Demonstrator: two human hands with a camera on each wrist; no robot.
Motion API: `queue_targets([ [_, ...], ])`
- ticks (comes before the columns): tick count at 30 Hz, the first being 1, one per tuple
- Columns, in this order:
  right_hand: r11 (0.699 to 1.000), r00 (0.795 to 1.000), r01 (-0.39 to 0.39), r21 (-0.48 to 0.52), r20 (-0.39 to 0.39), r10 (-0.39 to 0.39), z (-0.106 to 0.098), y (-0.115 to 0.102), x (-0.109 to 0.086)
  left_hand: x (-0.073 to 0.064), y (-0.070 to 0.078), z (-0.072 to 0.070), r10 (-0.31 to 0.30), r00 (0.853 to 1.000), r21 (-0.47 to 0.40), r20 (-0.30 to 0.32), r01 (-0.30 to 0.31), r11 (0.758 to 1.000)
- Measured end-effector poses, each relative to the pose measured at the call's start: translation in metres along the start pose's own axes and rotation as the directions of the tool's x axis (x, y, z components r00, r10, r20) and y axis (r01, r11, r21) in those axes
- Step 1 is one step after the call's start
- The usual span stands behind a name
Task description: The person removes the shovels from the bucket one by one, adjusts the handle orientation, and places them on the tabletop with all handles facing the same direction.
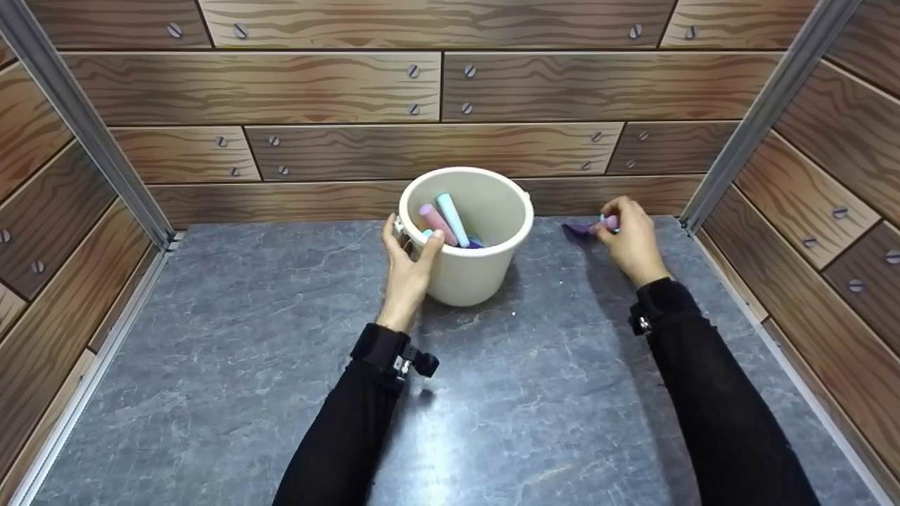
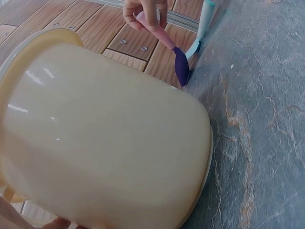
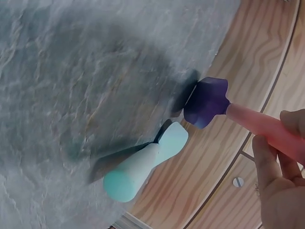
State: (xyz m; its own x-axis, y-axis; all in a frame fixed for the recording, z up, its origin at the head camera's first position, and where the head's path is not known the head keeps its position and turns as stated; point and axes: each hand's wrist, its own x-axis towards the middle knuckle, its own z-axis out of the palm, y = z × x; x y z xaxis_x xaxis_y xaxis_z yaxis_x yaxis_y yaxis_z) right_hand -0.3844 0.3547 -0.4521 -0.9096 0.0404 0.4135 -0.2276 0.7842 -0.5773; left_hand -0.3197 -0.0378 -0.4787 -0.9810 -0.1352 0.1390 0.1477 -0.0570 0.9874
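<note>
A cream bucket [image 1: 471, 277] stands on the grey floor in the head view, with pink and light-blue handles [image 1: 452, 218] leaning inside. My left hand [image 1: 409, 273] holds its left rim, thumb over the edge and fingers on the outside. To the right, my right hand [image 1: 633, 240] pinches the pink handle of a small toy shovel [image 3: 206, 102], whose purple blade points down at the floor by the back wall. Just beside that blade, a teal-handled toy tool [image 3: 131, 174] with a pale-blue end lies on the floor, mostly hidden by my hand in the head view.
Wood-patterned panels [image 1: 337, 88] enclose the back and both sides, with grey metal posts [image 1: 752, 112] at the corners. The marbled floor [image 1: 232, 365] spreads around the bucket. A few tiny white specks lie right of the bucket.
</note>
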Motion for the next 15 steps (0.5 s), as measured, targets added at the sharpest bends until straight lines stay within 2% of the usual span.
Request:
queue_targets([
  [6, 0.997, 0.996, 0.028, -0.067, 0.087, -0.022, 0.0019, 0.0006, -0.0049, -0.0007, 0.0008, 0.0003, -0.002, 1.000, 0.008, 0.001, 0.002, 1.000],
  [15, 0.990, 0.979, 0.059, -0.129, 0.199, -0.033, 0.0063, 0.0067, -0.0102, 0.0007, -0.0012, 0.0015, 0.006, 1.000, -0.038, 0.005, -0.006, 0.999],
])
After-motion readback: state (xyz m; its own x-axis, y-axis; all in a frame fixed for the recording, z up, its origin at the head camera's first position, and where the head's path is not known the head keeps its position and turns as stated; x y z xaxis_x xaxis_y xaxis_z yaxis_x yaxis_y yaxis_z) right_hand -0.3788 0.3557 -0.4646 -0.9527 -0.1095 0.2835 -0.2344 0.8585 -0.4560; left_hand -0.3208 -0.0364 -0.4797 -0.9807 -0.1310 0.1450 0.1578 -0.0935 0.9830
